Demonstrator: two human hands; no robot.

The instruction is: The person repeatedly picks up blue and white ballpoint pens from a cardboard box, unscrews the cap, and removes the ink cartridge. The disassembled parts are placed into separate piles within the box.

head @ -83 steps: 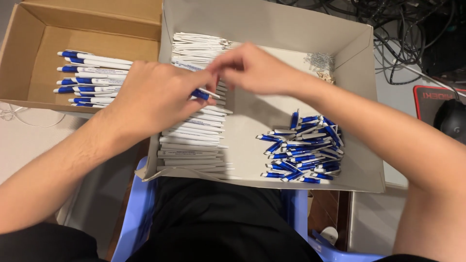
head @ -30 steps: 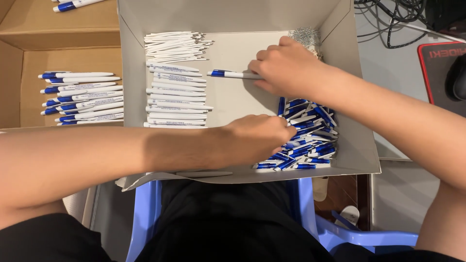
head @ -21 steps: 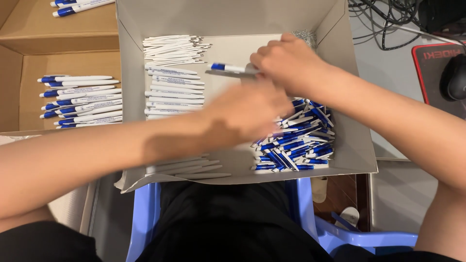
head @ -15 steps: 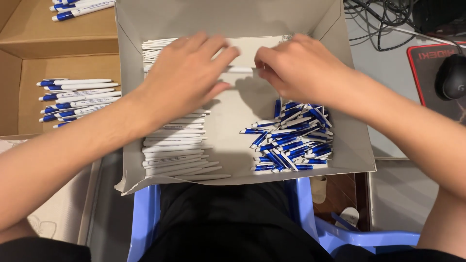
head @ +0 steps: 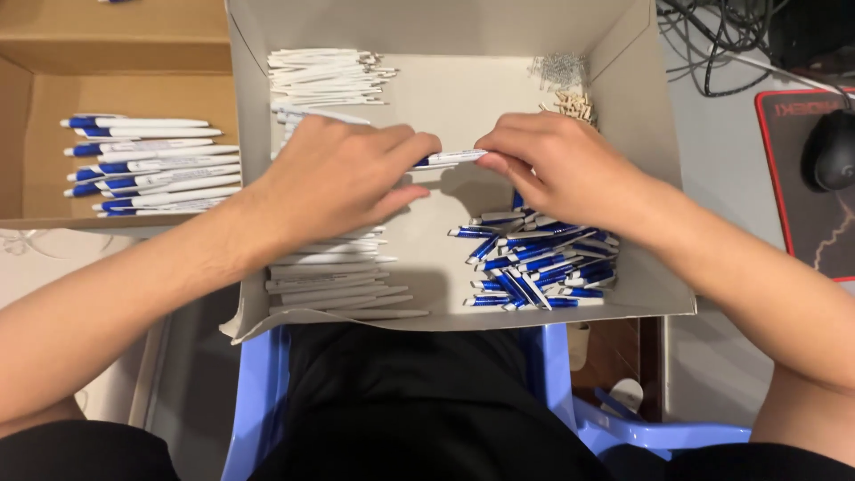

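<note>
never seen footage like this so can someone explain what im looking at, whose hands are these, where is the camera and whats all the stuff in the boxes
There is no machine here. The one picture comes from a camera worn on a person's head, looking down at their own two bare hands and lap.

The left hand and the right hand meet over an open grey cardboard box. Together they pinch one white pen with blue parts, one hand at each end.

Inside the box, white pen barrels lie in rows on the left, a heap of blue and white pen pieces lies lower right, and small springs and tiny tan parts sit at the far right corner.

A brown box to the left holds finished-looking pens. A computer mouse sits at the right edge.
</note>
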